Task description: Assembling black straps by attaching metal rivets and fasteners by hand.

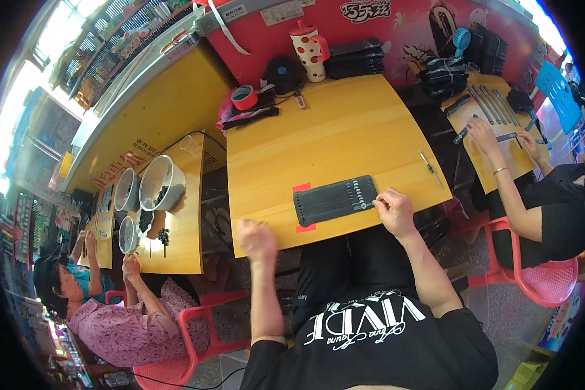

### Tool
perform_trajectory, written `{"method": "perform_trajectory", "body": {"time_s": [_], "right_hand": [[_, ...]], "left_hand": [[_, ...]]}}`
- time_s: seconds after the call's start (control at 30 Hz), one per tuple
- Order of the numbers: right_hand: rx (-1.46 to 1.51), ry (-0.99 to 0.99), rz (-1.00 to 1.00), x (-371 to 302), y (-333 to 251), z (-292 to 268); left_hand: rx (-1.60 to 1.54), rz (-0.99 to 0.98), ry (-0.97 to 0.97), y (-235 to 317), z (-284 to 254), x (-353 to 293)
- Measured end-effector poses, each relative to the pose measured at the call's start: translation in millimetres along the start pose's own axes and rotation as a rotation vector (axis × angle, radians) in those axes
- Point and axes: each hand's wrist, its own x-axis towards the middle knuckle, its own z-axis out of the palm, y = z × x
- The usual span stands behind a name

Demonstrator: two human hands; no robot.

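A flat black rectangular board [325, 205] with slots and a row of small silver pieces [357, 194] lies near the table's front edge. Red tape [305, 229] shows at its left end. My right hand [394, 211] is closed in a pinch at the board's right edge; whatever sits between the fingertips is too small to name. Over the front left corner of the table, away from the board, my left hand [257, 240] is curled into a slightly blurred fist. Its inside is hidden.
A thin pen-like tool [430, 169] lies at the right edge. Behind are a red tape roll [244, 97], a spotted tumbler [310, 52] and stacked black packs [354, 60]. Tubs [175, 185] stand on the left table. Co-workers sit on both sides; one works with dark strips [506, 137].
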Motion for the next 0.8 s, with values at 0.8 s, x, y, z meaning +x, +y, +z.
{"method": "perform_trajectory", "body": {"time_s": [0.8], "right_hand": [[0.070, -0.378, 0.504, -133, 152, -88]], "left_hand": [[-0.827, 0.512, -0.572, 199, -49, -11]]}}
